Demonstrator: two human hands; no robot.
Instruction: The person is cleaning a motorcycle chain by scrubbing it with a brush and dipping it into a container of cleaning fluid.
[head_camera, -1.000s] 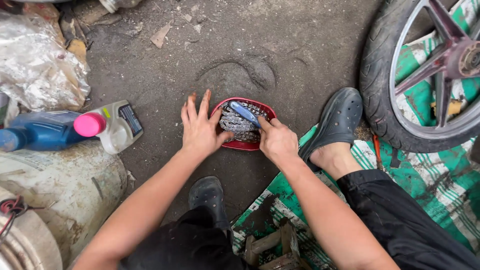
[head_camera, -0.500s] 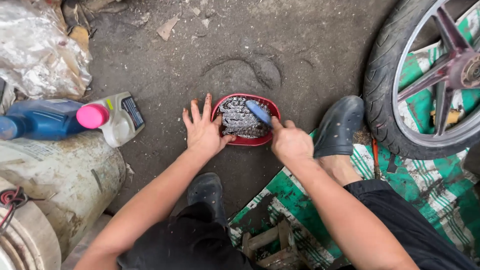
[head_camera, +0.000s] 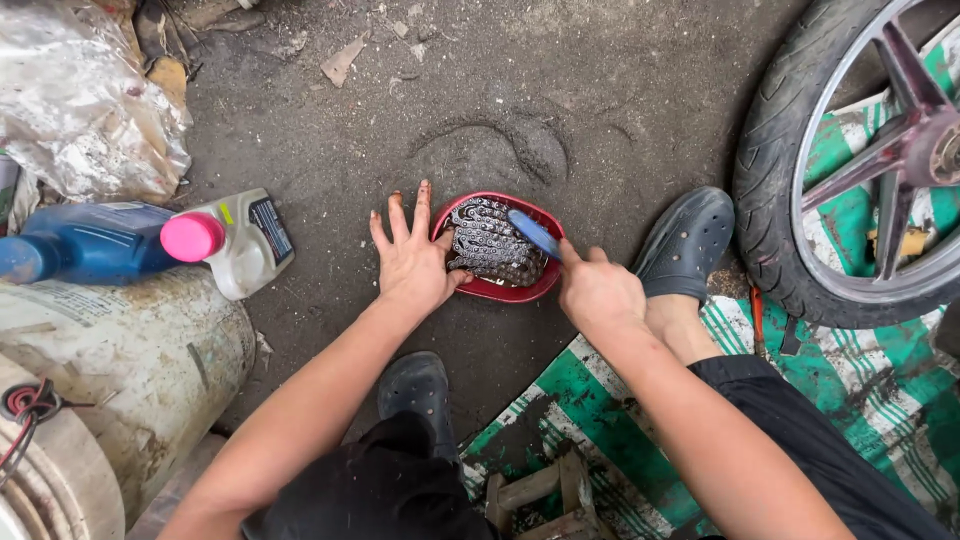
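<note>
One shallow red bowl (head_camera: 500, 290) on gritty ground holds one coiled, greasy metal chain (head_camera: 490, 242). The left hand (head_camera: 412, 262), fingers spread flat, steadies its rim; the right hand (head_camera: 597, 293) grips one blue-handled brush (head_camera: 533, 232) over the chain.

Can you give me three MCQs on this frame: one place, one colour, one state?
1. Where does the chain lie?
A. in the red bowl
B. on the green mat
C. on the wheel

2. What colour is the cap of the white jug?
A. yellow
B. pink
C. black

3. How is the left hand?
A. fisted in the air
B. gripping the jug
C. fingers spread, at the bowl's rim

Key: 1 A, chain is coiled inside the bowl; 2 B, cap is plainly pink; 3 C, fingers are splayed by the rim.
</note>
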